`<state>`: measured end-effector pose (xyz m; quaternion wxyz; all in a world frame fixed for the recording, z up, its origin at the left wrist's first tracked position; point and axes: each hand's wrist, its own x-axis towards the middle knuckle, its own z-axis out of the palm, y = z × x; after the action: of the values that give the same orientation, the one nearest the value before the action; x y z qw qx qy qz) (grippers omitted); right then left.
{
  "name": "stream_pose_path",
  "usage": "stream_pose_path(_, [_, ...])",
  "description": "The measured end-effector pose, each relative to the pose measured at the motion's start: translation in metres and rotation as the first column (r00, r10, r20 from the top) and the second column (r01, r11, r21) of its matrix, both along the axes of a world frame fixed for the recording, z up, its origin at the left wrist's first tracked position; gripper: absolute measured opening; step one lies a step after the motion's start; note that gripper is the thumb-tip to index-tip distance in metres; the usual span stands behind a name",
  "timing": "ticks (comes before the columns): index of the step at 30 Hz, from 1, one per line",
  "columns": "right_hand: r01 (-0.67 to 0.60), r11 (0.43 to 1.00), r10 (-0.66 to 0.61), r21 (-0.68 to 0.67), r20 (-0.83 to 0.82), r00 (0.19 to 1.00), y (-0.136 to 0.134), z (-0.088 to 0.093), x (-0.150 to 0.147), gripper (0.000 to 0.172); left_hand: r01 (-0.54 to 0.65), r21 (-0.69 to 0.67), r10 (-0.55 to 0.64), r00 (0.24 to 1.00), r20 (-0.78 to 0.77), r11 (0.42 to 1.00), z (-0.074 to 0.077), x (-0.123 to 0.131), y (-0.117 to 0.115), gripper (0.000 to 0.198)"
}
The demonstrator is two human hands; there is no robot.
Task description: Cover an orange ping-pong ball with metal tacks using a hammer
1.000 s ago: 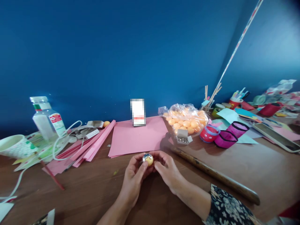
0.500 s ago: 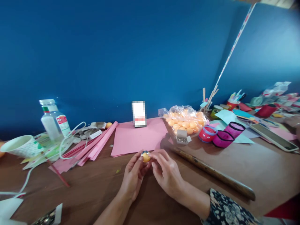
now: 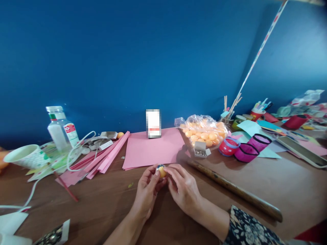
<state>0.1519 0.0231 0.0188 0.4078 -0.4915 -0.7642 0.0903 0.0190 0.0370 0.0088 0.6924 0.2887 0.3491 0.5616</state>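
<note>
Both hands meet over the brown table at the lower middle. A small orange ball (image 3: 162, 173), much like a ping-pong ball, sits between the fingertips, with shiny silver and dark pieces on its top too small to make out. My left hand (image 3: 148, 190) is closed around its left side, thumb in front. From the right, my right hand (image 3: 184, 187) pinches at the ball's edge with bent fingers; whether a tiny piece is in that pinch is hidden. Beyond them stands a small open box (image 3: 200, 151) of shiny metal bits, beside a clear bag of orange balls (image 3: 204, 131).
Pink paper sheets (image 3: 153, 149) lie ahead under a blurred upright object (image 3: 153, 123). A wooden stick (image 3: 237, 190), magenta rings (image 3: 246, 152) and a red cup (image 3: 228, 147) are to the right. Leftward are a bottle (image 3: 58, 131), a paper cup (image 3: 25, 156), white cable and pink strips (image 3: 112, 154).
The view has shifted slightly, so the scene sits a little further right. Both hands keep their hold on the orange ball, which has turned slightly.
</note>
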Motion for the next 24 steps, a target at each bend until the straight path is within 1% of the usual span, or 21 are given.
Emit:
stream_pose_path(2, [-0.014, 1.000, 0.014, -0.015, -0.043, 0.999, 0.000, 0.000, 0.000, 0.035, 0.012, 0.008, -0.012, 1.000, -0.004, 1.000, 0.001, 0.000, -0.001, 0.028])
stream_pose_path(4, [-0.025, 0.999, 0.020, -0.043, -0.126, 0.992, 0.001, 0.001, 0.000, 0.033, 0.018, 0.007, -0.018, 1.000, 0.000, 1.000, 0.002, 0.000, -0.001, 0.029])
stream_pose_path(7, [-0.013, 0.997, -0.005, -0.077, -0.222, 0.975, 0.001, 0.001, -0.002, 0.032, 0.015, -0.005, -0.014, 1.000, 0.011, 1.000, 0.003, 0.001, -0.002, 0.031])
stream_pose_path(10, [-0.009, 0.998, -0.002, -0.057, -0.196, 0.981, 0.001, 0.001, -0.002, 0.035, 0.013, -0.009, -0.013, 1.000, 0.010, 1.000, 0.003, 0.001, -0.002, 0.032])
stream_pose_path(13, [-0.005, 0.999, 0.001, -0.040, -0.100, 0.995, 0.000, 0.000, 0.000, 0.038, 0.011, -0.001, -0.011, 1.000, -0.004, 1.000, 0.002, 0.001, -0.001, 0.033])
stream_pose_path(16, [-0.017, 0.998, 0.015, -0.058, -0.037, 0.999, 0.003, 0.001, 0.004, 0.040, 0.004, -0.004, -0.004, 1.000, -0.007, 1.000, 0.001, 0.001, 0.000, 0.033])
stream_pose_path(18, [-0.023, 0.996, 0.015, -0.081, -0.095, 0.995, 0.006, 0.007, 0.004, 0.036, 0.002, -0.018, -0.002, 1.000, 0.007, 1.000, 0.001, 0.002, 0.000, 0.034])
stream_pose_path(19, [-0.028, 0.994, 0.010, -0.101, -0.170, 0.985, 0.006, 0.012, 0.002, 0.031, -0.001, -0.026, 0.001, 1.000, 0.016, 1.000, 0.002, 0.002, 0.001, 0.035])
stream_pose_path(20, [-0.049, 0.989, 0.009, -0.140, -0.273, 0.962, 0.004, 0.017, 0.000, 0.026, -0.002, -0.033, 0.003, 1.000, 0.023, 0.999, 0.003, 0.002, 0.001, 0.036])
stream_pose_path(21, [-0.096, 0.977, 0.015, -0.191, -0.383, 0.924, -0.002, 0.023, -0.003, 0.021, -0.006, -0.042, 0.007, 1.000, 0.026, 0.999, 0.004, 0.002, 0.002, 0.038])
stream_pose_path(22, [-0.187, 0.948, 0.036, -0.259, -0.496, 0.868, -0.012, 0.028, -0.007, 0.020, -0.009, -0.060, 0.011, 1.000, 0.022, 0.998, 0.004, 0.002, 0.002, 0.041])
stream_pose_path(23, [-0.318, 0.890, 0.084, -0.328, -0.567, 0.819, -0.025, 0.032, -0.011, 0.023, -0.009, -0.076, 0.010, 1.000, 0.018, 0.997, 0.005, 0.002, 0.003, 0.043])
stream_pose_path(24, [-0.408, 0.833, 0.108, -0.373, -0.615, 0.781, -0.042, 0.034, -0.016, 0.027, -0.016, -0.105, 0.017, 1.000, 0.007, 0.994, 0.006, 0.002, 0.003, 0.044])
